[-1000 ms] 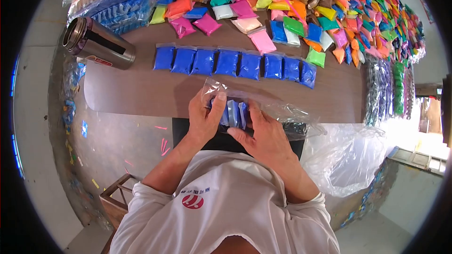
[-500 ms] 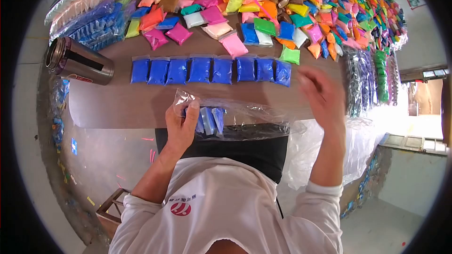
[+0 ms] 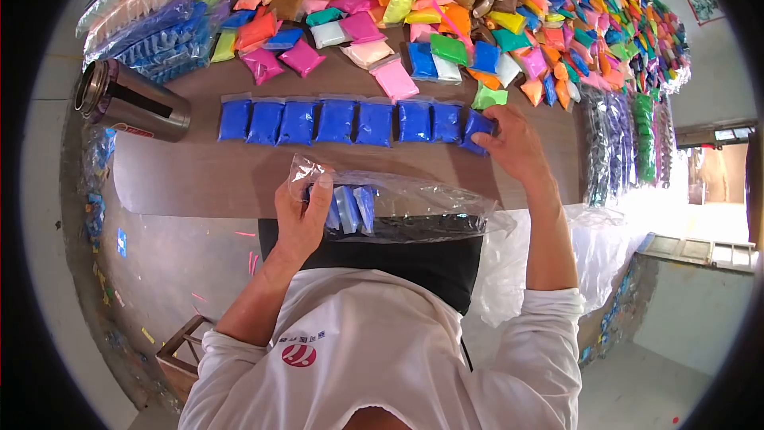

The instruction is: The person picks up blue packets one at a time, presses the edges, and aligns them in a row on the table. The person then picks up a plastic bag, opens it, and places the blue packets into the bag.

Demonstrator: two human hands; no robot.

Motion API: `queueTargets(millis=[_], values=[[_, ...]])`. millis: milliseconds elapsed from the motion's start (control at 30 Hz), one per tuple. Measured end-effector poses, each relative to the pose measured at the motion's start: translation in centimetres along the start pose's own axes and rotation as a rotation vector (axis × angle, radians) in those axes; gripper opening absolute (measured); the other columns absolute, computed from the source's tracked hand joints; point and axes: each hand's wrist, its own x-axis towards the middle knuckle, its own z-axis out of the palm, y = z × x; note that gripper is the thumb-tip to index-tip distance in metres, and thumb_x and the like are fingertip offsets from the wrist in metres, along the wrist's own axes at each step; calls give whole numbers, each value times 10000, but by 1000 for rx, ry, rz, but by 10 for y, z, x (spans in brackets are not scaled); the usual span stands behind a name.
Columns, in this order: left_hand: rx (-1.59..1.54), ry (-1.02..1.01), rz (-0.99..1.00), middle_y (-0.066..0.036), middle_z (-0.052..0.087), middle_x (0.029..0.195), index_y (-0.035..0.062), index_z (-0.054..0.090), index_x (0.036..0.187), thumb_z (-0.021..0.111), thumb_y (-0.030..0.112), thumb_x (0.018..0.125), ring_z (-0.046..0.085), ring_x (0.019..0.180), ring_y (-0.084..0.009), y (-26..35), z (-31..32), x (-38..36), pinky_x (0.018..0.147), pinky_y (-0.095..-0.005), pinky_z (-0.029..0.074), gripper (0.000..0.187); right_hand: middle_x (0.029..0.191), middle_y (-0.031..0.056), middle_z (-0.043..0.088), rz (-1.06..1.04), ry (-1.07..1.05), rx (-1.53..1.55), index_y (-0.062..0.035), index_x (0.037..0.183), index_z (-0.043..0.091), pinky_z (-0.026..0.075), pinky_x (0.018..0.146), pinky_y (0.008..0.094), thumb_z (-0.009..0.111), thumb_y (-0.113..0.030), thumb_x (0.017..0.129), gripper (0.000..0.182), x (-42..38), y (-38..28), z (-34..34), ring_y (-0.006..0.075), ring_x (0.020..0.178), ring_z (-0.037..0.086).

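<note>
I'm watching the clear bag (image 3: 398,203) lying at the near edge of the desk (image 3: 207,175), a few blue packets (image 3: 350,209) already standing inside it. The left hand (image 3: 302,215) is pinching the bag's end, its grip closed on the plastic, probably so the bag stays put. The right hand (image 3: 509,143) is reaching to the row of blue packets (image 3: 334,121), fingers closing on the end packet (image 3: 476,126). A steel flask (image 3: 131,101) is lying to the left, mixed coloured packets (image 3: 477,16) beyond.

Small packing workshop, sorting coloured packets.
A long bench (image 3: 239,179) carries heaps of bright sealed packets (image 3: 509,16), bundled stock (image 3: 151,32), and a bare concrete floor (image 3: 183,259) beneath.
</note>
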Motion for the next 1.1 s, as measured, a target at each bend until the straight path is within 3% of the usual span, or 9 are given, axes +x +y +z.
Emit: queueTargets(millis=[233, 333, 433, 633, 733, 833, 933, 1000, 1100], values=[[37, -2, 15, 3, 543, 785, -3, 604, 932, 557, 184, 959, 455, 714, -82, -2, -3, -1, 636, -247, 394, 195, 958, 41, 626, -19, -303, 570, -11, 1097, 624, 474, 782, 268, 760, -143, 772, 376, 8, 3, -21, 98, 890, 569], [30, -1, 2, 4, 539, 779, -4, 603, 926, 558, 182, 957, 453, 715, -81, -1, -1, 0, 635, -250, 394, 194, 1040, 82, 641, -124, -252, 600, -15, 1097, 624, 477, 843, 314, 773, -181, 752, 411, 14, -18, -13, 169, 949, 602], [15, -20, -65, 3, 540, 774, -5, 604, 926, 555, 180, 957, 455, 723, -82, 0, -4, -1, 643, -254, 398, 193, 1137, 114, 625, -396, -57, 168, -13, 1166, 590, 474, 897, 334, 790, -202, 743, 505, 29, -13, 9, 208, 1060, 593], [19, -17, -42, 1, 550, 780, -9, 608, 939, 544, 177, 960, 459, 729, -84, -3, -2, -1, 646, -257, 400, 198, 1156, 140, 616, -184, -92, 107, -27, 1175, 588, 472, 902, 373, 842, -326, 650, 655, 24, -30, -2, 267, 1066, 597], [20, -8, -1, -3, 554, 784, -9, 608, 940, 541, 174, 959, 462, 730, -85, 1, -1, 0, 649, -259, 402, 196, 1109, 154, 625, -170, -57, -6, -24, 1106, 603, 433, 938, 405, 822, -335, 643, 599, 18, -24, 2, 320, 1083, 560], [32, -14, -4, -7, 557, 788, -9, 607, 941, 538, 169, 958, 464, 734, -89, 0, -2, -1, 656, -261, 404, 192, 1077, 164, 621, -127, -28, 37, -18, 1099, 599, 461, 890, 380, 823, -314, 642, 589, 11, -24, 4, 286, 1017, 591], [30, -13, 15, -6, 553, 786, -10, 606, 939, 539, 164, 957, 463, 732, -89, -1, -2, -1, 650, -261, 400, 188, 1041, 142, 613, 49, -19, 305, -8, 1094, 589, 481, 838, 340, 817, -284, 656, 566, -7, -24, -5, 235, 949, 604], [40, -10, 29, -3, 547, 783, -10, 606, 937, 541, 163, 956, 460, 727, -89, -1, -2, 0, 644, -259, 395, 186, 1000, 110, 609, 43, 228, 395, 0, 1102, 564, 491, 798, 304, 819, -246, 651, 574, -28, -11, -8, 194, 889, 605], [55, -10, 30, 2, 537, 778, -7, 605, 931, 542, 162, 957, 454, 722, -86, -2, -3, 0, 639, -255, 392, 182, 992, 96, 617, 23, 422, 738, -4, 1142, 538, 503, 784, 292, 828, -201, 647, 607, -82, -37, -36, 177, 864, 619]])
